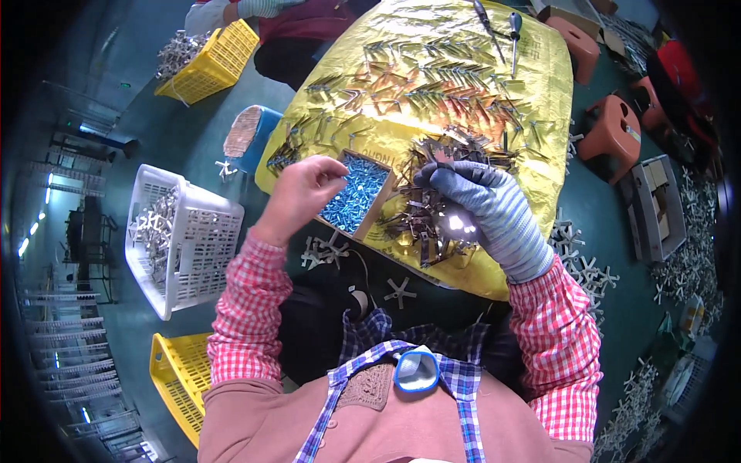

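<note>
My bare left hand (302, 190) hovers over a small cardboard box of blue screws (357, 193), fingers pinched together as if on a screw; the screw itself is too small to make out. My right hand (482, 204), in a grey knit glove, grips a dark metal bracket (440, 163) above a heap of similar metal brackets (421, 220). Box and heap lie on a table covered with a shiny yellow sheet (540, 100). More brackets are laid in rows (432, 85) farther back on the sheet.
Two screwdrivers (502, 31) lie at the table's far end. A white basket (181, 235) of cross-shaped metal parts stands at my left, yellow crates (212, 62) (174, 378) nearby. Another person (285, 23) sits at the far side. Orange stools (614, 131) and scattered cross parts (587, 266) are at right.
</note>
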The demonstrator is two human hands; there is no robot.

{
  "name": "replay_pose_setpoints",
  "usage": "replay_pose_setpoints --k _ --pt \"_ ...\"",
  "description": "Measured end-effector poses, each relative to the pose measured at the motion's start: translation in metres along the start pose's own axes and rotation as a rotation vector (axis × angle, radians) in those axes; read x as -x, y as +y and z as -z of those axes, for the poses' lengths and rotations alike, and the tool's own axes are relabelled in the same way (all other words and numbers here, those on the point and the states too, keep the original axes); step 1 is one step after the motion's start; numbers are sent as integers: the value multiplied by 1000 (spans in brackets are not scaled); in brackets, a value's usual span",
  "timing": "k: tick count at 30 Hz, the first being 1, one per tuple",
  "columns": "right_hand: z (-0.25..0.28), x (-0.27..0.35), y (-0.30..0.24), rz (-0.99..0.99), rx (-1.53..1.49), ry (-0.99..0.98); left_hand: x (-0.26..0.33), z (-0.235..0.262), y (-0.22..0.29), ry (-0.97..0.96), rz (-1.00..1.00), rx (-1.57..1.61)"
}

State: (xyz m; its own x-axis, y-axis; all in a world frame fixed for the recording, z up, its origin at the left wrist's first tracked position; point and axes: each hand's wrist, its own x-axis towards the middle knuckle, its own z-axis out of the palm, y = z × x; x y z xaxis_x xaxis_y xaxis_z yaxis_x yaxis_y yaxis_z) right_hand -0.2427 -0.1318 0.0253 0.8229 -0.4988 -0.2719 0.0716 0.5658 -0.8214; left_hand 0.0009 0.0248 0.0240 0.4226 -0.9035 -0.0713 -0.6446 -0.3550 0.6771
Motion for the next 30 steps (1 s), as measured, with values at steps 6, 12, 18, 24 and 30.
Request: replay_pose_setpoints --k 6,12,18,24,30 --pt "-5 -1 4 -40 98 45 -2 -33 12 53 -187 -231" --pt "-21 -3 -8 -68 170 51 -1 -30 9 74 -270 -317" --pt "-19 2 -6 8 317 68 -14 -49 -5 147 -427 -339" --pt "-17 -6 13 -9 288 16 -8 -39 -4 47 -479 -405" --pt "-24 -5 19 -6 279 48 -4 -35 0 19 -489 -418"
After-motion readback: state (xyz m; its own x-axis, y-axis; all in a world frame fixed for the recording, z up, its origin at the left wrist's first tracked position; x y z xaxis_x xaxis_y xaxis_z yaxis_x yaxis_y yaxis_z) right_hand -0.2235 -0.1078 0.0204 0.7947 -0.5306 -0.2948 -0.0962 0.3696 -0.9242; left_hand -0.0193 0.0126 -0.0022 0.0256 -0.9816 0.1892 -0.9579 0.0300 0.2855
